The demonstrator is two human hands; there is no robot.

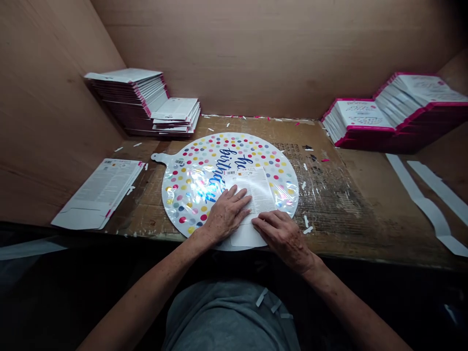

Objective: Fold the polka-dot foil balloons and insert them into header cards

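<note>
A round foil balloon lies flat and uninflated, white with coloured dots and blue "birthday" lettering, its neck pointing left. On its lower right part rests a white printed paper envelope with a barcode and a flap at the near end. My left hand lies on the envelope's left side, fingers stretched and pressing it down. At the envelope's right edge by the flap, my right hand has its fingers bent and pinched together on the paper; the fingertips are partly hidden.
Flat envelopes lie at the left. Stacks of white-and-pink envelopes stand at the back left and back right. White paper strips lie at the right. Small scraps dot the cardboard-covered table; wooden panels enclose it.
</note>
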